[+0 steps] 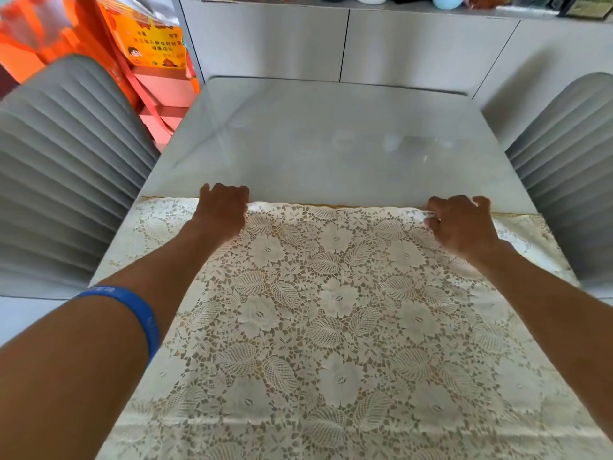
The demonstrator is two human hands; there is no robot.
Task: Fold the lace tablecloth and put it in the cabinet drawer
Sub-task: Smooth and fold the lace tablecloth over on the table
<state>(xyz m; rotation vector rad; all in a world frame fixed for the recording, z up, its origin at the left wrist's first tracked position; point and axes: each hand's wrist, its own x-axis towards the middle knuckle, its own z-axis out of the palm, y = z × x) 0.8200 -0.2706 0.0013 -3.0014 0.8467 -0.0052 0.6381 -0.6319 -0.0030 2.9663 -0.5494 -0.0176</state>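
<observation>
The lace tablecloth (pixel 331 310) lay across the lower half of the frame on the pale tabletop (pixel 331 137), its far edge running left to right. I saw my left hand (pixel 224 210) and right hand (pixel 461 224) each clenched on that edge, well apart and about level. The cloth stretched from the grip back toward me. Grey cabinet doors (pixel 272 41) stood at the top.

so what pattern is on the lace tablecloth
Cream openwork flowers and veined leaves on the lace tablecloth, clearest in the head view.
</observation>
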